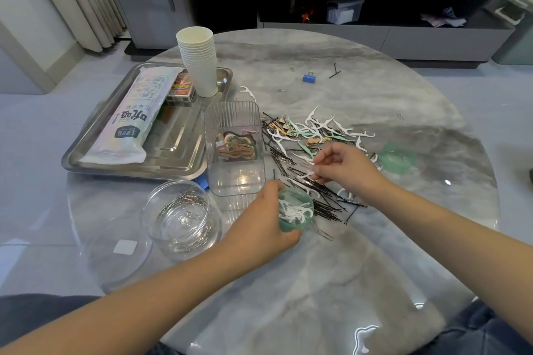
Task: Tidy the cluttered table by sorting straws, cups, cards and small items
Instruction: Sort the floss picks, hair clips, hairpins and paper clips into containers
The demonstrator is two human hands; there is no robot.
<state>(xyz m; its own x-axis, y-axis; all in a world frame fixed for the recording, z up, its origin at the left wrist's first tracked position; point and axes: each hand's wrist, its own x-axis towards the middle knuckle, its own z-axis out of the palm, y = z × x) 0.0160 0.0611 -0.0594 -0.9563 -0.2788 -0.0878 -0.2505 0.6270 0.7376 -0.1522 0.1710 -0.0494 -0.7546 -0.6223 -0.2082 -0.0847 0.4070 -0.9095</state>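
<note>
My left hand (264, 222) grips a small green container (297, 206) holding several white floss picks, low at the table's middle. My right hand (343, 167) pinches a white floss pick (307, 175) over a heap of black hairpins (323, 196). More white and green floss picks (323, 128) lie scattered behind it. A stack of paper cups (199, 60), a pack of straws (129, 121) and a card box (181, 89) rest on the steel tray (184, 164) at the left.
A tall clear box (235, 179) with hair clips stands beside the tray. A round clear jar (178, 219) holds paper clips, its lid (121, 251) lying nearby. A green lid (398, 157) lies right. A blue binder clip (308, 78) sits farther back.
</note>
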